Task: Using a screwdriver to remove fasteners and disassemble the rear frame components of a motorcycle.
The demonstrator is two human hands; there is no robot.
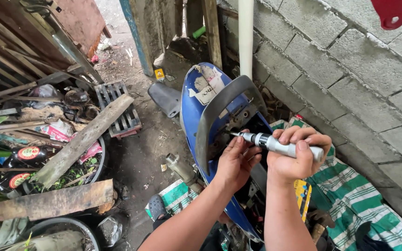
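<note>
A: Item one — right hand (294, 155)?
B: Fist closed round the grey impact screwdriver (275, 145), tip levelled into the scooter tail (201, 116).
A: Left hand (235, 162)?
B: Fingers curled, steadying the bit — beyond, grey grab rail (219, 104), block wall (350, 60).

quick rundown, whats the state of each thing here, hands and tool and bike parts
right hand: closed around the screwdriver handle
screwdriver: held level, tip pointing into the scooter's rear
left hand: steadying the screwdriver near its tip
blue scooter rear: panels off, inner parts exposed
grey grab rail: mounted on the scooter
wooden plank: lying across a tyre
</note>
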